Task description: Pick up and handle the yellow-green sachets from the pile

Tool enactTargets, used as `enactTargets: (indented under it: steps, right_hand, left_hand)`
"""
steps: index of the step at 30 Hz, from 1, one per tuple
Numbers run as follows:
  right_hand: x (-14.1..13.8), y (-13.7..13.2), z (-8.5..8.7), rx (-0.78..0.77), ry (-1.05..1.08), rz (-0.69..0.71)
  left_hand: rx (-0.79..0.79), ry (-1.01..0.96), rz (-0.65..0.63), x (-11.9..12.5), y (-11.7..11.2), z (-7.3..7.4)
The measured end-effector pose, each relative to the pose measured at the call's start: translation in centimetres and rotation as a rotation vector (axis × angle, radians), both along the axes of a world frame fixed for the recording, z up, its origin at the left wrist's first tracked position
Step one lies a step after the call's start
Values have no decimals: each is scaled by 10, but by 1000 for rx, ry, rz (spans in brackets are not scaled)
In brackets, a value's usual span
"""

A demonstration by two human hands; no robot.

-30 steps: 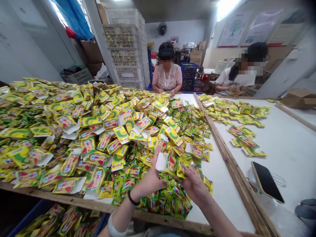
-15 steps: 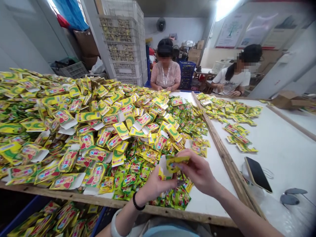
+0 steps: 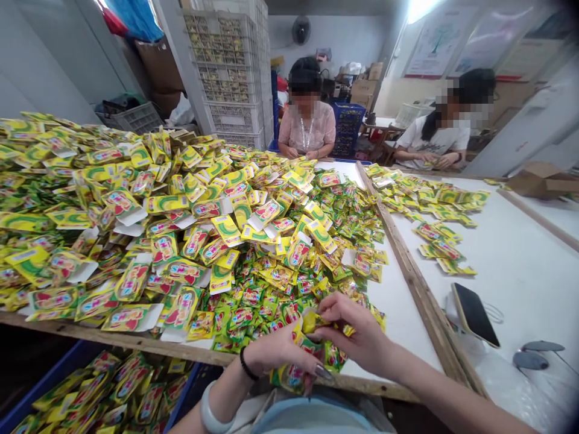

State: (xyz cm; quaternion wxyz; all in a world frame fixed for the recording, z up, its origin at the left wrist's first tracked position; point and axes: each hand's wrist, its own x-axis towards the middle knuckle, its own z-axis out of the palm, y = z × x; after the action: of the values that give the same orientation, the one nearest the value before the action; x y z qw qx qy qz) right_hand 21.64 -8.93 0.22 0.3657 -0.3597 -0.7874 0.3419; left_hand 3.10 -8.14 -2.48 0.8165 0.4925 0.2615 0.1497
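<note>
My left hand (image 3: 283, 355) is closed around a small yellow-green carton (image 3: 289, 375) at the near table edge, its fingers curled under it. My right hand (image 3: 357, 334) pinches the carton's top flap (image 3: 313, 320) from the right, thumb and fingers pressed together. Just beyond both hands lies a heap of small green sachets (image 3: 266, 301). A big pile of flat yellow-green cartons (image 3: 136, 211) covers the left and middle of the white table (image 3: 398, 301).
A wooden strip (image 3: 407, 265) divides the table; right of it lie scattered cartons (image 3: 434, 205) and a black phone (image 3: 474, 314). Two people sit working at the far end. A blue bin of filled cartons (image 3: 104, 398) sits low left. Stacked white crates (image 3: 230, 78) stand behind.
Both hands have come down and toward me to the table edge. The carton was open and upright a second ago; now my left hand grips it while my right pinches its flap.
</note>
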Motion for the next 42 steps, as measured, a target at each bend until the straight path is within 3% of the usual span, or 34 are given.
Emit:
enactTargets:
  steps: [2, 4, 7, 9, 12, 15, 17, 19, 21, 24, 26, 28, 33, 34, 36, 39, 40, 42]
  right_hand:
    - [-5, -9, -12, -35, 69, -60]
    - [-10, -20, -20, -156, 57, -18]
    - [-6, -32, -29, -346, 11, 71]
    - [12, -31, -33, -368, 16, 7]
    - [64, -11, -33, -173, -17, -377]
    - [123, 18, -30, 234, -236, -873]
    - [144, 32, -35, 308, -358, -1002]
    - [145, 37, -50, 234, -452, -921]
    - [129, 37, -72, 163, -552, -748]
    - [96, 35, -105, 178, -664, -598]
    - [80, 36, -119, 191, -684, -587]
    - [73, 39, -125, 188, -673, -588]
    - [73, 43, -105, 165, -562, -655]
    - [69, 41, -97, 124, -475, -681]
    - [51, 34, -83, -100, -162, -649]
    - [8, 20, -71, -536, 394, -449]
    - [-6, 17, -71, -566, 490, -439]
    - [-29, 13, -75, -473, 565, -535]
  left_hand:
    - [-23, -71, 90, 2, -3, -6]
    - [-34, -131, 170, 7, -7, -16]
    - [-17, -108, 127, 16, -12, -34]
    - [104, -27, 103, 18, -14, -40]
    - [507, 270, 301, 10, -11, -43]
    - [925, 667, 557, -7, -1, -53]
    - [1079, 831, 566, -15, 5, -66]
    - [1176, 939, 517, -17, 10, -81]
    - [1242, 1023, 501, -13, 13, -90]
    - [1290, 1060, 513, -6, 15, -91]
    - [1249, 994, 532, -5, 16, -86]
    - [1098, 890, 577, -10, 19, -80]
    - [537, 522, 820, -18, 23, -74]
    - [448, 423, 865, -15, 24, -74]
    - [301, 266, 973, -5, 24, -73]
    - [185, 155, 1081, 18, 20, -71]
    - [154, 134, 1097, 26, 17, -70]
    - [98, 98, 1127, 41, 10, -66]
